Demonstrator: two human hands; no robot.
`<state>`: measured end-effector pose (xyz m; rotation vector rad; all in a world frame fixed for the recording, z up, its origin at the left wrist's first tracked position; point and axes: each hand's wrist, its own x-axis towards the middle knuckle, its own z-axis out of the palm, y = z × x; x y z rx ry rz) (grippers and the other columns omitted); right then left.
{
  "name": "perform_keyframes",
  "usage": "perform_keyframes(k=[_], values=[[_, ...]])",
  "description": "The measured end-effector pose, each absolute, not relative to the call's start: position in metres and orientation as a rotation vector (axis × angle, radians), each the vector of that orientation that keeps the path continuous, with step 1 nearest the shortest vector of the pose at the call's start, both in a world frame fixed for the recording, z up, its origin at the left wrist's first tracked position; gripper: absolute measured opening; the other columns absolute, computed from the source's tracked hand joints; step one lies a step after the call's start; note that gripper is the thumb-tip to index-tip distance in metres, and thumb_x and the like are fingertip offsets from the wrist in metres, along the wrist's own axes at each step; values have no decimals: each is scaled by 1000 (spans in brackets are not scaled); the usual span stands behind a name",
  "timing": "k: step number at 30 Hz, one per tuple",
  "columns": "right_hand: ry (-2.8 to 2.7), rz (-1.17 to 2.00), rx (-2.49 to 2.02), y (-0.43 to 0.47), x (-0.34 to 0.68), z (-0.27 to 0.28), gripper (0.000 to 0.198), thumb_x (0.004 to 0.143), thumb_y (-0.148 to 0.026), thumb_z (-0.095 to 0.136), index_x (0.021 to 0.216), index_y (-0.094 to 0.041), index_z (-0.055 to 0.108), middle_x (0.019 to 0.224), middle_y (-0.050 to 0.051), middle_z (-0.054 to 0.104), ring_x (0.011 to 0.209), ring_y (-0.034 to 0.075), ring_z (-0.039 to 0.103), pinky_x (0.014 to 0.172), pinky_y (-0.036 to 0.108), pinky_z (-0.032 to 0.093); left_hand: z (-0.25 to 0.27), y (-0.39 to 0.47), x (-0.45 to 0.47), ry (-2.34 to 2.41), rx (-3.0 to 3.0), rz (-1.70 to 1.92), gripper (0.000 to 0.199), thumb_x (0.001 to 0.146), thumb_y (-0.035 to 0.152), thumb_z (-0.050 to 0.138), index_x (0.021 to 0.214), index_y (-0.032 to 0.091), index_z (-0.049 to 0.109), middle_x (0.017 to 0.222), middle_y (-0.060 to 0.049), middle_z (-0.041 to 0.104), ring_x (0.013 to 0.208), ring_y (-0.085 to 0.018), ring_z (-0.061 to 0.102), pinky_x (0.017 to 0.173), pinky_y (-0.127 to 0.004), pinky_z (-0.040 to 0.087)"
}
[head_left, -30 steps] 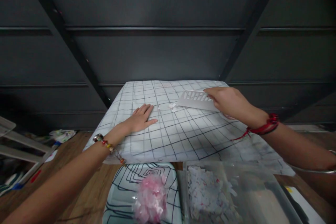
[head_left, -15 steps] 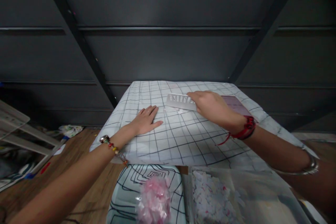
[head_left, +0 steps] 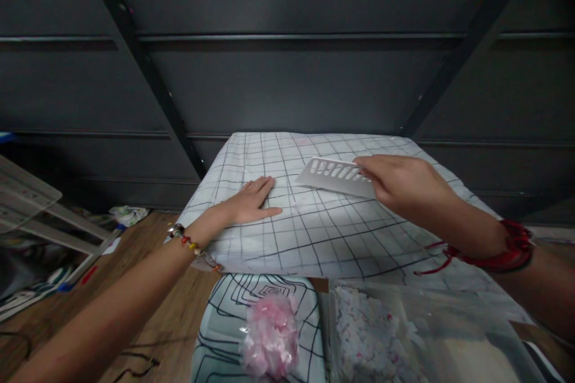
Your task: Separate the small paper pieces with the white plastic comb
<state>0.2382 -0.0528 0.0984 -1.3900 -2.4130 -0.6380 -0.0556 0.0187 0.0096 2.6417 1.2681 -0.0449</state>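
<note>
My left hand lies flat on the checked white tablecloth, fingers out and thumb spread, holding nothing. My right hand is closed around the right end of a white slotted plastic piece, a long flat strip with a row of openings along its upper part. The piece is tilted, and its lower edge is at the cloth. My fingers and palm hide its right end.
A bag of pink pieces rests on a patterned stool below the table. Beside it stands a clear bin with paper scraps. Dark panels rise behind the table; a white rack is at left.
My right hand has moved right with the slotted piece. A pinkish flat sheet that lay beyond that hand no longer shows. My left hand stays flat; the view has shifted slightly.
</note>
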Motion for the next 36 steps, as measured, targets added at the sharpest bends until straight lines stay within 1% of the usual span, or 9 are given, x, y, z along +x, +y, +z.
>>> perform_keyframes(k=[3,8,12,14,19,21,26,32,36], values=[[-2435,-678,-1375,-62,233,92,27,79,-6,37,88,-15,62,77,6,67,65,17,60,60,29,42,10,16,-66,1286,2668,-55,89,87,69,31,146,6,13,151,-22,13,138,-35,14,110,-45,19],[-2550,-631,-1387,-84,216,89,24,73,-2,38,74,-16,58,65,5,62,59,16,57,56,28,39,9,10,-85,1277,2724,-52,86,89,68,26,145,4,15,150,-23,16,138,-33,17,111,-42,17],[-2576,-571,-1319,-94,209,91,28,69,-1,37,80,-16,59,69,5,64,61,16,58,58,28,40,8,5,-93,1256,2746,-3,79,91,66,25,144,8,18,150,-19,20,137,-32,20,111,-42,18],[-2559,-626,-1306,-94,209,92,29,70,-2,37,82,-16,59,70,6,65,61,17,58,56,29,40,8,2,-95,1260,2756,4,78,91,65,25,143,7,19,150,-19,21,137,-32,20,111,-42,18],[-2567,-695,-1314,-92,214,88,27,71,-2,37,78,-17,58,64,6,61,56,18,56,51,29,37,8,-7,-101,1258,2793,28,75,92,65,23,142,10,21,149,-18,23,137,-30,22,111,-43,18],[-2593,-669,-1250,-95,215,85,27,72,-3,36,77,-17,58,64,5,61,54,16,56,51,28,38,8,-12,-103,1256,2794,38,74,92,65,23,142,10,21,149,-18,24,137,-30,22,111,-43,18],[-2554,-714,-1024,-103,212,85,30,75,-3,36,85,-14,61,71,6,65,59,15,59,55,27,42,9,-17,-105,1248,2797,65,70,93,63,22,142,12,21,149,-17,26,136,-30,23,111,-44,18],[-2517,-805,-1218,-102,213,89,23,76,-5,38,73,-16,58,58,6,59,47,17,53,46,30,36,11,-22,-106,1259,2801,42,66,94,61,24,141,14,22,149,-15,25,136,-29,23,111,-44,19],[-2536,-700,-1059,-109,207,84,25,77,-3,37,81,-12,60,62,7,62,53,17,58,51,29,42,9,-28,-111,1248,2809,25,68,94,62,20,141,13,21,150,-16,24,137,-28,22,111,-44,18]])
